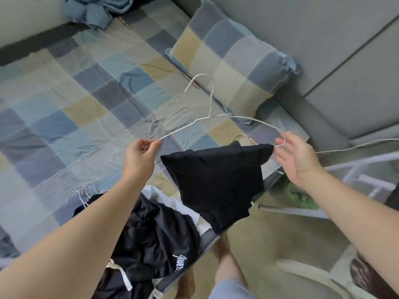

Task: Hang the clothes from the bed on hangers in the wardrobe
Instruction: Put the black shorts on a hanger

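Observation:
A white wire hanger (210,100) is held up over the checked bed (64,108), hook pointing away from me. My left hand (141,156) pinches its left end. My right hand (295,158) hooks a finger round its right end, the other fingers spread. A black garment (218,184) hangs folded over the hanger's lower bar between my hands. On the bed's near edge lies a pile of dark clothes (149,240) with white print, over something white. Several spare wire hangers (83,194) lie just left of the pile.
A checked pillow (231,61) lies at the head of the bed against a grey wall. A crumpled blue blanket (95,9) sits at the far corner. A white metal frame (367,175) and a green item (300,197) are on the floor to the right. My legs are below.

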